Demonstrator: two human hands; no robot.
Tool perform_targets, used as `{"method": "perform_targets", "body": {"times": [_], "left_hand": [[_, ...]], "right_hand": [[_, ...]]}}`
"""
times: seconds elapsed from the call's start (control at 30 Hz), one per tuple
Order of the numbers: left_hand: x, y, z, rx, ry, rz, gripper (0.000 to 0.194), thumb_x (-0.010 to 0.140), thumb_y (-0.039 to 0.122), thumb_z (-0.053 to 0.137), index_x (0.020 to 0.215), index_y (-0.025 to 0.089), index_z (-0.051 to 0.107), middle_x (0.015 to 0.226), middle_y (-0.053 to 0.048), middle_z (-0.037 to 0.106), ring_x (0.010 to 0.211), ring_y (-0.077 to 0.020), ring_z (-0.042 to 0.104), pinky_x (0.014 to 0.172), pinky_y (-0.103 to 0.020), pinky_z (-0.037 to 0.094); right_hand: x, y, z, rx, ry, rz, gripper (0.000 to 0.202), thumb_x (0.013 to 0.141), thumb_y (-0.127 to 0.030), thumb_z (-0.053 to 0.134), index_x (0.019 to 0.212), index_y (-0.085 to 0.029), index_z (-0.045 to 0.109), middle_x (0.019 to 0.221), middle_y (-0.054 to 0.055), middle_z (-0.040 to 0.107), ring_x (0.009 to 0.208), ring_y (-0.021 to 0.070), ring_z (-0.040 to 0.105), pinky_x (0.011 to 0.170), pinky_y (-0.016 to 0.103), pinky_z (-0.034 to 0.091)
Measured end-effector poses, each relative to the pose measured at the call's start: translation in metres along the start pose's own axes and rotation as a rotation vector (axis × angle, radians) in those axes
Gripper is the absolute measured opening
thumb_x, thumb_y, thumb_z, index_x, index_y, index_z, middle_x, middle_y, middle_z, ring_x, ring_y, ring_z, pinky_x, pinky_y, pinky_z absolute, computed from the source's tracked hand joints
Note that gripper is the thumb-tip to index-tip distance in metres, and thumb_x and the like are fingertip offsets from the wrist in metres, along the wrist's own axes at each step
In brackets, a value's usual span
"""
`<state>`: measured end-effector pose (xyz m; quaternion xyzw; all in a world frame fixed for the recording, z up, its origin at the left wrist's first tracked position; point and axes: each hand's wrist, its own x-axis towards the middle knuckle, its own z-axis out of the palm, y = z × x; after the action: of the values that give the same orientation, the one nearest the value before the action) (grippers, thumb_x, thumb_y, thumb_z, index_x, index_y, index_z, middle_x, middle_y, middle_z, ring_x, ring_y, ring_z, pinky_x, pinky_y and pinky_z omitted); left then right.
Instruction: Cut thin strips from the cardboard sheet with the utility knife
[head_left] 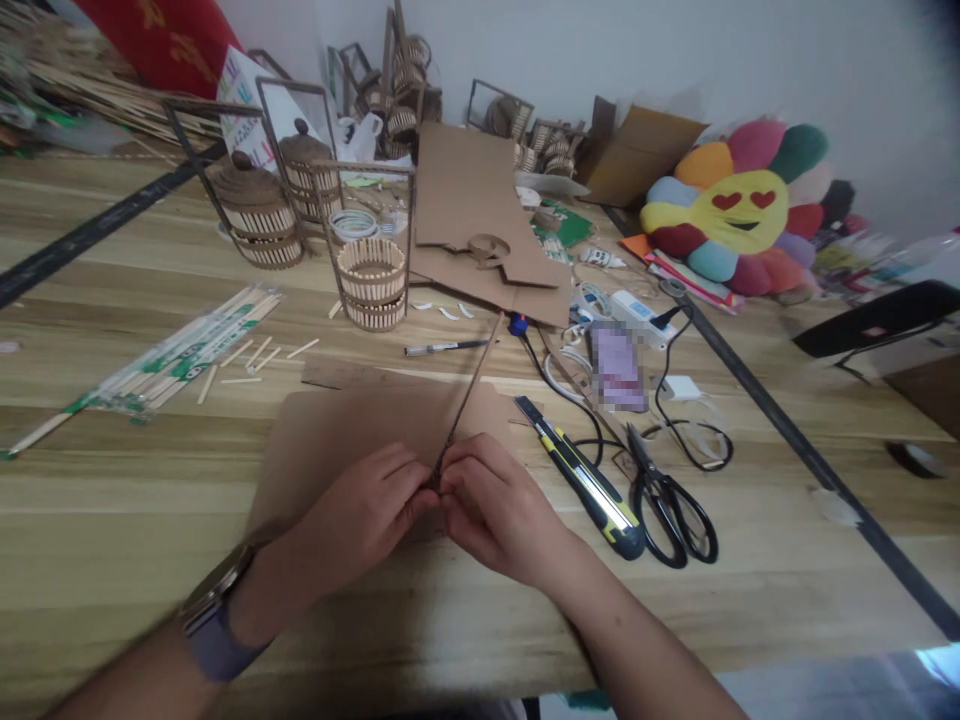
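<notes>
One thin brown strip (478, 372) pinched by two hands over the cardboard sheet (330, 440), near the middle of the worktop (112, 540).
The left hand (367, 510) and right hand (495, 510) grip its near end, which their fingers hide, so how much work on it is left cannot be told; far left, two lidded buckets (262, 225) look complete, while one open-topped bucket (373, 290) lacks a lid; right, one utility knife (581, 480), one pair of scissors (654, 475).
</notes>
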<state>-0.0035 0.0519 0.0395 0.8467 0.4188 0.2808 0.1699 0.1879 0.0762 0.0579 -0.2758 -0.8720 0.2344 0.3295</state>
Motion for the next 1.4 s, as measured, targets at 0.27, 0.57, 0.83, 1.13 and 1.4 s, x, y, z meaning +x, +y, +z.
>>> {"method": "perform_targets", "body": {"times": [0.27, 0.57, 0.83, 1.13, 1.4], "left_hand": [[-0.001, 0.002, 0.003, -0.004, -0.002, 0.045, 0.036, 0.103, 0.021, 0.030, 0.079, 0.018, 0.056, 0.076, -0.004, 0.058, 0.072, -0.0190, 0.052, 0.065, -0.031, 0.044], [0.002, 0.004, -0.008, -0.093, -0.034, 0.076, 0.036, 0.104, 0.023, 0.030, 0.081, 0.018, 0.058, 0.077, -0.002, 0.060, 0.076, -0.0179, 0.052, 0.072, -0.030, 0.044], [0.000, -0.001, -0.001, -0.088, -0.047, -0.067, 0.045, 0.104, 0.044, 0.027, 0.082, 0.018, 0.057, 0.078, -0.004, 0.060, 0.074, -0.0196, 0.055, 0.065, -0.031, 0.043], [-0.002, 0.003, 0.002, -0.147, -0.037, -0.046, 0.036, 0.104, 0.029, 0.030, 0.079, 0.019, 0.054, 0.075, -0.002, 0.057, 0.072, -0.0175, 0.053, 0.065, -0.027, 0.042], [0.002, 0.004, -0.004, -0.246, -0.040, -0.039, 0.036, 0.104, 0.030, 0.031, 0.074, 0.020, 0.049, 0.072, 0.000, 0.054, 0.069, -0.0154, 0.051, 0.062, -0.025, 0.040]], "right_hand": [[0.000, 0.000, -0.004, 0.108, -0.033, 0.041, 0.016, 0.076, -0.007, 0.050, 0.082, -0.022, 0.049, 0.088, 0.006, 0.057, 0.083, 0.0202, 0.056, 0.070, 0.032, 0.049], [0.003, -0.001, -0.010, 0.313, -0.009, 0.094, 0.018, 0.074, -0.005, 0.047, 0.078, -0.022, 0.046, 0.081, 0.003, 0.055, 0.078, 0.0172, 0.055, 0.066, 0.028, 0.046], [-0.001, -0.002, 0.000, 0.075, 0.000, 0.008, 0.020, 0.073, -0.006, 0.049, 0.082, -0.023, 0.047, 0.085, 0.005, 0.057, 0.080, 0.0203, 0.056, 0.069, 0.033, 0.048], [-0.003, 0.000, -0.003, 0.226, -0.023, 0.079, 0.020, 0.070, -0.006, 0.046, 0.079, -0.023, 0.043, 0.080, 0.003, 0.054, 0.075, 0.0190, 0.052, 0.064, 0.030, 0.043], [0.003, -0.002, -0.008, 0.408, 0.008, 0.148, 0.015, 0.076, -0.008, 0.044, 0.075, -0.023, 0.045, 0.075, 0.001, 0.055, 0.071, 0.0164, 0.053, 0.063, 0.029, 0.044]]}}
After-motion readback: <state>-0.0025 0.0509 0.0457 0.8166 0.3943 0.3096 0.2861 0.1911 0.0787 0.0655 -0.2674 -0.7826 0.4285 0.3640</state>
